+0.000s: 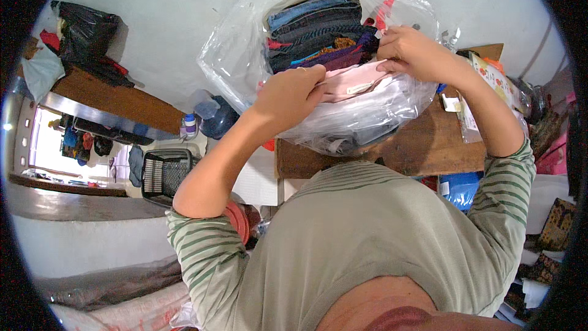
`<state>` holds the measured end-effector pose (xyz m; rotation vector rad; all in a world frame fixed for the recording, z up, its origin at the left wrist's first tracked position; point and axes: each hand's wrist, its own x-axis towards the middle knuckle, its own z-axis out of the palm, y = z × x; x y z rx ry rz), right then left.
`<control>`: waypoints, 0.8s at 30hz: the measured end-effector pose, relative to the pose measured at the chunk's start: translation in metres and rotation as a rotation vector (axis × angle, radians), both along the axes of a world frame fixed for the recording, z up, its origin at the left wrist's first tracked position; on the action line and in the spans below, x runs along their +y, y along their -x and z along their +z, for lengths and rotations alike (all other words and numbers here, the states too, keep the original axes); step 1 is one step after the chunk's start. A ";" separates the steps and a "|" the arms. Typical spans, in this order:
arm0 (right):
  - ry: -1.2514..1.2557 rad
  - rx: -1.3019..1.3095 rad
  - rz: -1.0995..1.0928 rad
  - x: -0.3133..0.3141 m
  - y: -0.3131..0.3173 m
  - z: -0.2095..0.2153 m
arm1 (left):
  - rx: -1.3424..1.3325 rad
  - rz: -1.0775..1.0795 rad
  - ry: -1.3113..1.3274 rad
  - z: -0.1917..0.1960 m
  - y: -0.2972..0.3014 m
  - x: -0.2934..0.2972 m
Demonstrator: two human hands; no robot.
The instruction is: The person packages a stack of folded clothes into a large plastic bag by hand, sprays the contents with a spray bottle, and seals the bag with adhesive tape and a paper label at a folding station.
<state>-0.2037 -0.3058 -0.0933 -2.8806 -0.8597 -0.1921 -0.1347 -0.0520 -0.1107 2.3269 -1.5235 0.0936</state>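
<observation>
Left hand (pixel 293 97) curled, gripping left end of a folded pink garment (pixel 346 81); right hand (pixel 416 54) pinching its right end. Garment lies inside a clear plastic bag (pixel 229 55), nearer the wearer than the stacked dark clothes (pixel 324 35) and folded blue denim (pixel 309 12). Bag on brown wooden worktop (pixel 429 147).

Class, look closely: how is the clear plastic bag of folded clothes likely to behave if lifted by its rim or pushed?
The clear plastic bag would probably be floppy at the rim, where its thin film flares and wrinkles. It may feel heavy, since many folded garments are packed inside. Pushed, its glossy film might slide on the wooden table.
</observation>
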 end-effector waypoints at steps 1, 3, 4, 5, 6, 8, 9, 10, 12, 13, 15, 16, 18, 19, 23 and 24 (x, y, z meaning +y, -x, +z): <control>0.001 -0.002 0.002 0.001 -0.005 0.001 | 0.040 0.065 -0.083 0.002 0.000 0.002; 0.069 0.106 -0.232 0.002 -0.017 0.001 | -0.061 0.058 -0.085 -0.002 -0.015 0.000; 0.073 0.103 -0.235 0.000 -0.024 -0.001 | -0.163 0.047 -0.083 -0.005 -0.026 -0.002; 0.115 0.102 -0.253 -0.001 -0.033 -0.005 | -0.168 0.050 -0.083 -0.011 -0.036 -0.003; 0.156 0.101 -0.272 -0.002 -0.038 -0.007 | -0.277 -0.037 0.002 -0.019 -0.046 -0.004; 0.158 0.167 -0.316 0.001 -0.045 -0.007 | -0.389 -0.124 0.083 -0.023 -0.060 -0.007; 0.161 0.237 -0.361 0.003 -0.049 -0.006 | -0.411 -0.153 0.070 -0.024 -0.066 -0.009; 0.161 0.234 -0.360 0.003 -0.052 -0.004 | -0.431 -0.182 0.058 -0.022 -0.067 -0.012; 0.195 0.276 -0.412 0.002 -0.056 0.005 | -0.418 -0.138 -0.007 -0.015 -0.067 -0.010; 0.197 0.268 -0.410 0.004 -0.057 0.015 | -0.407 -0.095 -0.069 -0.006 -0.067 -0.010; -0.213 0.394 -0.481 0.007 -0.059 0.032 | -0.316 0.007 -0.059 0.020 -0.069 -0.019; -0.212 0.390 -0.478 0.009 -0.063 0.035 | -0.219 0.114 -0.049 0.028 -0.070 -0.021; -0.275 0.099 -0.277 0.006 -0.079 0.041 | -0.232 0.116 -0.031 0.033 -0.091 -0.026; -0.146 -0.102 -0.163 -0.007 -0.100 0.024 | -0.243 0.130 -0.101 0.031 -0.103 -0.031; 0.136 -0.054 -0.272 0.019 -0.134 0.007 | -0.267 0.232 -0.141 0.001 -0.132 -0.042; 0.137 -0.060 -0.278 0.011 -0.144 -0.007 | -0.273 0.226 -0.138 -0.004 -0.135 -0.047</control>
